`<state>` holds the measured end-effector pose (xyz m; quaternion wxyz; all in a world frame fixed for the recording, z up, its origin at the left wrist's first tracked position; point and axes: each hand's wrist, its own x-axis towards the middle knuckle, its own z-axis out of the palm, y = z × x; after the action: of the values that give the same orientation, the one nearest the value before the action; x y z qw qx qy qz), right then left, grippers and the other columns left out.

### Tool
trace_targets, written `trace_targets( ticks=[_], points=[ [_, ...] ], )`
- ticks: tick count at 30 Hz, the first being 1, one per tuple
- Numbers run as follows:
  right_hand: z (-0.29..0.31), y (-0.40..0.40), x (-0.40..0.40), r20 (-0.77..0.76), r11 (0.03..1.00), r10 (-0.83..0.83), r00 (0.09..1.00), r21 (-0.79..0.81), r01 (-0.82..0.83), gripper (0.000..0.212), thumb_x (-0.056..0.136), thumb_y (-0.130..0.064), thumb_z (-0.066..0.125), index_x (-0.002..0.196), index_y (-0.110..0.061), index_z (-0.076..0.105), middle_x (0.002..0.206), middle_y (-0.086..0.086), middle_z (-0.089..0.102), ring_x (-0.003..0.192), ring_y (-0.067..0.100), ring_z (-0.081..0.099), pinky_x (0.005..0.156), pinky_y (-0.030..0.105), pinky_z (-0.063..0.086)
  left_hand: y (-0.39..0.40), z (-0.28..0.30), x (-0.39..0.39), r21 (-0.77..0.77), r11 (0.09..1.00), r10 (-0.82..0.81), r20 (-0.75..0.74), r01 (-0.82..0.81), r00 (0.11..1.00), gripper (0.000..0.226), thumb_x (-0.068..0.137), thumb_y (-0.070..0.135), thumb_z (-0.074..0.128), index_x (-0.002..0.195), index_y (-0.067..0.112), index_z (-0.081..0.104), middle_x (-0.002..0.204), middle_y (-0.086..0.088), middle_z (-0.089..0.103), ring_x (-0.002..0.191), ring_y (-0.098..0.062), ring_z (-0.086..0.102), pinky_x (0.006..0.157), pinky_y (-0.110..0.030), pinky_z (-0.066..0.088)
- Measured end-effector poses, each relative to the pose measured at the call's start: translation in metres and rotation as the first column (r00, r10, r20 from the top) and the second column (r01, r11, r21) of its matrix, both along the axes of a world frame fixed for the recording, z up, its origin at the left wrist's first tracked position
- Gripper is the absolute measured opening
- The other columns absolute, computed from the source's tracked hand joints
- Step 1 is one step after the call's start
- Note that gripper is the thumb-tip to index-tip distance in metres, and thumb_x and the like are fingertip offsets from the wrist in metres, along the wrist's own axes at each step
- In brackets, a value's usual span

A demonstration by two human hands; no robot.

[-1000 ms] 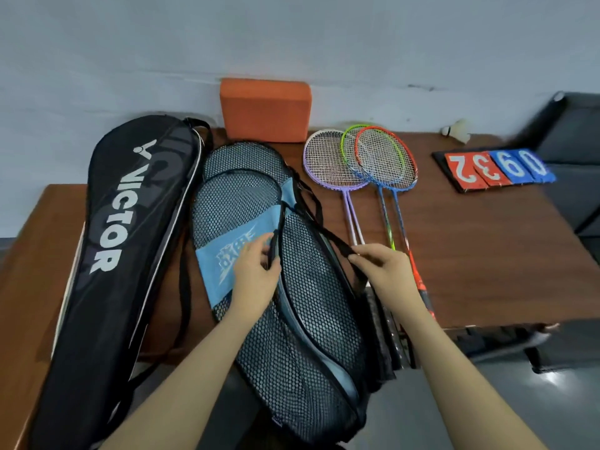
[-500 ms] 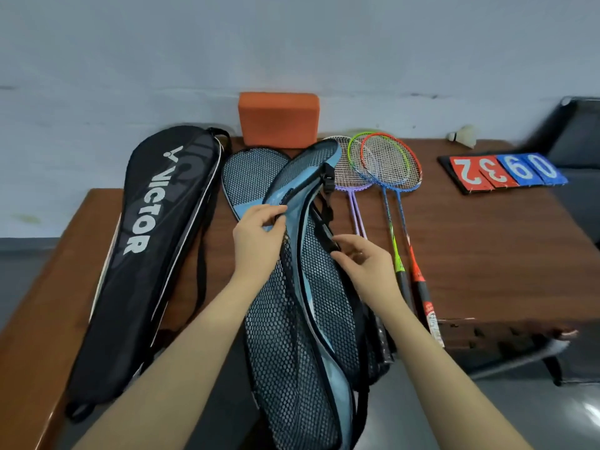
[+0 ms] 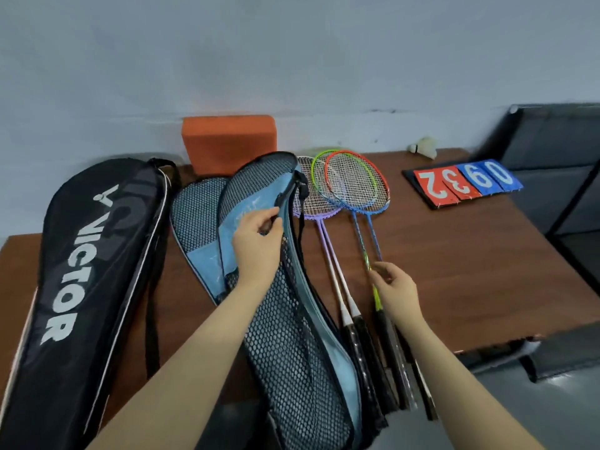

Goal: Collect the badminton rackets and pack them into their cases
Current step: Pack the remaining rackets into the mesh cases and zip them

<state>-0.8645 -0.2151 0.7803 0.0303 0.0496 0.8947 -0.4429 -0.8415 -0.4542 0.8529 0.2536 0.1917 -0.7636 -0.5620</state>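
A blue mesh racket case lies lengthwise on the table, and my left hand pinches its edge near the top. A second mesh case lies under it to the left. Right of them lie several rackets: purple ones, a green one and an orange-and-blue one. My right hand rests over the green and blue shafts, fingertips touching them, fingers loosely apart. A black VICTOR case lies at the far left.
An orange foam block stands against the wall. A flip scoreboard and a shuttlecock sit at the back right of the brown table. A dark chair stands at the right. The racket handles overhang the table's front edge.
My right hand left the mesh case's strap and moved right onto the racket shafts. My left hand slid up the case's edge. The camera has tilted slightly.
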Motion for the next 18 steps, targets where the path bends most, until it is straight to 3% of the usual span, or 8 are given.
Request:
trace_targets(
  ticks=[3, 7, 11, 14, 18],
  points=[
    [-0.015, 0.014, -0.016, 0.094, 0.983, -0.021, 0.995, 0.182, 0.004, 0.035, 0.089, -0.023, 0.057, 0.122, -0.014, 0.058, 0.109, 0.01, 0.059, 0.1, 0.024, 0.054, 0.081, 0.03, 0.041, 0.002, -0.011, -0.017, 0.026, 1.0, -0.016, 0.029, 0.015, 0.999, 0.019, 0.085, 0.009, 0.062, 0.103, 0.014, 0.068, 0.093, 0.0, 0.061, 0.081, -0.005, 0.057, 0.076, -0.01, 0.044],
    [-0.034, 0.031, -0.025, 0.225, 0.886, -0.042, 0.973, 0.459, -0.068, 0.038, 0.09, -0.026, 0.05, 0.128, -0.021, 0.049, 0.118, 0.013, 0.052, 0.11, 0.036, 0.05, 0.091, 0.043, 0.039, 0.009, -0.03, -0.032, 0.173, 0.985, -0.049, 0.109, 0.03, 0.993, 0.025, 0.085, 0.009, 0.064, 0.11, 0.013, 0.066, 0.103, 0.006, 0.063, 0.089, 0.0, 0.061, 0.077, -0.004, 0.046],
    [-0.045, 0.036, -0.033, 0.206, 0.896, -0.007, 0.979, 0.436, -0.086, 0.034, 0.088, -0.018, 0.05, 0.122, -0.021, 0.052, 0.112, 0.007, 0.057, 0.103, 0.031, 0.054, 0.088, 0.041, 0.038, 0.025, -0.042, -0.043, 0.246, 0.969, -0.022, 0.142, -0.014, 0.99, 0.023, 0.084, 0.01, 0.065, 0.105, 0.018, 0.068, 0.098, 0.008, 0.067, 0.085, 0.003, 0.063, 0.072, -0.004, 0.046],
    [-0.046, 0.039, -0.036, 0.154, 0.949, 0.055, 0.987, 0.299, -0.099, 0.038, 0.087, -0.009, 0.05, 0.124, -0.019, 0.053, 0.111, 0.007, 0.061, 0.1, 0.03, 0.057, 0.085, 0.04, 0.046, 0.036, -0.045, -0.053, 0.255, 0.966, 0.002, 0.139, -0.037, 0.99, 0.022, 0.083, 0.008, 0.066, 0.103, 0.017, 0.068, 0.096, 0.008, 0.068, 0.083, 0.002, 0.064, 0.072, -0.005, 0.046],
    [-0.046, 0.038, -0.021, 0.008, 0.976, 0.138, 0.99, 0.169, -0.137, 0.041, 0.087, -0.004, 0.051, 0.125, -0.019, 0.055, 0.098, 0.0, 0.06, 0.092, 0.02, 0.058, 0.076, 0.034, 0.046, 0.042, -0.055, -0.055, 0.212, 0.972, 0.058, 0.198, -0.1, 0.979, 0.021, 0.084, 0.006, 0.064, 0.102, 0.015, 0.068, 0.096, 0.004, 0.068, 0.081, 0.001, 0.063, 0.071, -0.005, 0.046]
  ],
)
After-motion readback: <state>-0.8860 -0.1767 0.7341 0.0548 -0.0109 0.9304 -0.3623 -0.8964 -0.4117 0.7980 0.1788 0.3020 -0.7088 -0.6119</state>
